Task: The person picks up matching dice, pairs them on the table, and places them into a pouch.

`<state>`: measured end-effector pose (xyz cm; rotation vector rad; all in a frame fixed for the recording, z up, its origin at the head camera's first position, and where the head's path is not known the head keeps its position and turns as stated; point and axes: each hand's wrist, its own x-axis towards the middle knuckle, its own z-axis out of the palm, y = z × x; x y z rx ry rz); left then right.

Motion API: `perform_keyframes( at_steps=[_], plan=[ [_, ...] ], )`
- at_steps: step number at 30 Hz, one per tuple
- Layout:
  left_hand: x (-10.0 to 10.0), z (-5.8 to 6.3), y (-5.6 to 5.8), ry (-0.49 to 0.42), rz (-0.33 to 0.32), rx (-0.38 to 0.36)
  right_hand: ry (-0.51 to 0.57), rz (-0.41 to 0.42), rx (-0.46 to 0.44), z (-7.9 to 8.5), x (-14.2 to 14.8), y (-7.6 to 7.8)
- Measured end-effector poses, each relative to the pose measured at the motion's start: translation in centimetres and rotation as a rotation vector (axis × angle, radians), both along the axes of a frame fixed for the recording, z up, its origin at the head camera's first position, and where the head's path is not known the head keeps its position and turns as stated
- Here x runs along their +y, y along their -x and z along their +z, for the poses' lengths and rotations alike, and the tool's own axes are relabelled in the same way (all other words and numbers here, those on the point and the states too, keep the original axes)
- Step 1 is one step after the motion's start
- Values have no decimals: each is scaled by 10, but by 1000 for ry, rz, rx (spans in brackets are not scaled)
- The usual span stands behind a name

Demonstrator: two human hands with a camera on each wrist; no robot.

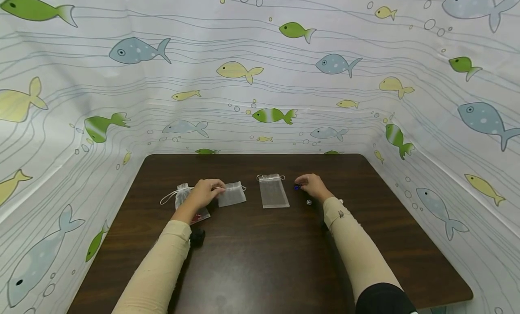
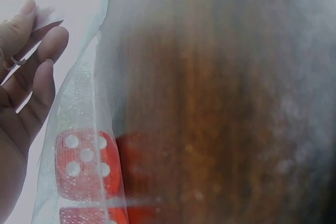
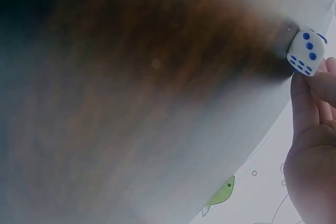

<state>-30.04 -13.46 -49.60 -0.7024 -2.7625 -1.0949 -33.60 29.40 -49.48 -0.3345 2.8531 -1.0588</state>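
Note:
My left hand (image 1: pixel 208 193) is at the upper left corner of a small white mesh drawstring bag (image 1: pixel 233 196), pinching its edge between thumb and fingers (image 2: pixel 50 45). Below that wrist lies another mesh bag (image 1: pixel 183 194), with red dice (image 2: pixel 86 163) showing through its fabric. My right hand (image 1: pixel 314 186) pinches a blue die (image 1: pixel 297 187) at the right of the table. In the right wrist view, a white die (image 3: pixel 304 53) with blue dots covers those fingertips.
A third mesh bag (image 1: pixel 274 192) lies flat between the hands. One white die (image 1: pixel 308 202) sits below the right hand and another (image 1: pixel 341 201) beside its wrist. The dark wooden table (image 1: pixel 260 260) meets a fish-patterned curtain (image 1: pixel 300 133) at the back and sides.

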Motion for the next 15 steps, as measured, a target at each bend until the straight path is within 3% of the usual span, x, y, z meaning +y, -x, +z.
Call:
perform_keyframes(
  at_steps=[15],
  plan=[
    [1,1,-1,9,9,-16,-91,58,65,2,-7,-1]
  ],
)
